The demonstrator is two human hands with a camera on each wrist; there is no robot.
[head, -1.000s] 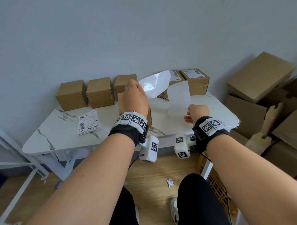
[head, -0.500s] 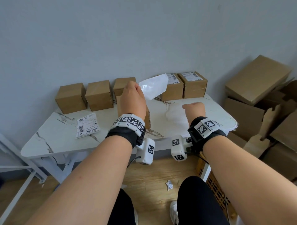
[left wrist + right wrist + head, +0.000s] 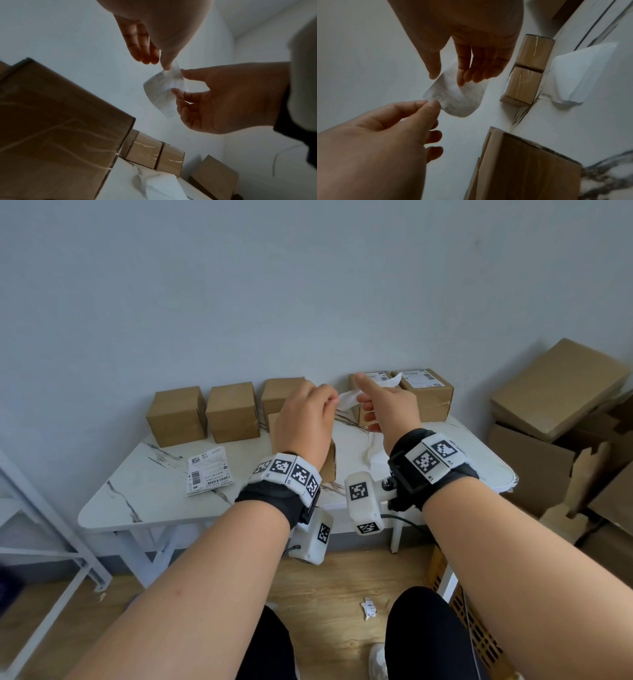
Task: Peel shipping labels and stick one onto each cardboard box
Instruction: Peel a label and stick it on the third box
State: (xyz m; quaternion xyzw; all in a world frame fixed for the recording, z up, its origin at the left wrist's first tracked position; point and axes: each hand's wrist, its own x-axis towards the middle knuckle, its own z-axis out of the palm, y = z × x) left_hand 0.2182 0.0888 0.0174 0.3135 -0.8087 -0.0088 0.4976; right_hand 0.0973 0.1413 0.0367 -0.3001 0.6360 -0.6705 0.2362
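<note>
Both hands hold one peeled white shipping label (image 3: 347,400) in the air above the table. My left hand (image 3: 334,402) pinches one corner between thumb and fingers; the left wrist view shows that pinch on the label (image 3: 161,92). My right hand (image 3: 361,398) holds the other side, and in the right wrist view the label (image 3: 458,100) curls between its thumb and index finger. A plain cardboard box (image 3: 329,462) stands under my left hand, mostly hidden. Three unlabelled boxes (image 3: 233,410) line the back left. Two labelled boxes (image 3: 424,392) stand at the back right.
A stack of unpeeled labels (image 3: 209,474) lies on the left of the white marble table (image 3: 137,501). Crumpled backing paper (image 3: 375,457) lies below my right hand. Larger cartons (image 3: 548,392) are piled on the floor to the right. A paper scrap (image 3: 368,607) lies on the floor.
My right hand laid the backing sheet down on the table, then rose and took the free side of the label. My left hand kept its hold on the label and lifted slightly.
</note>
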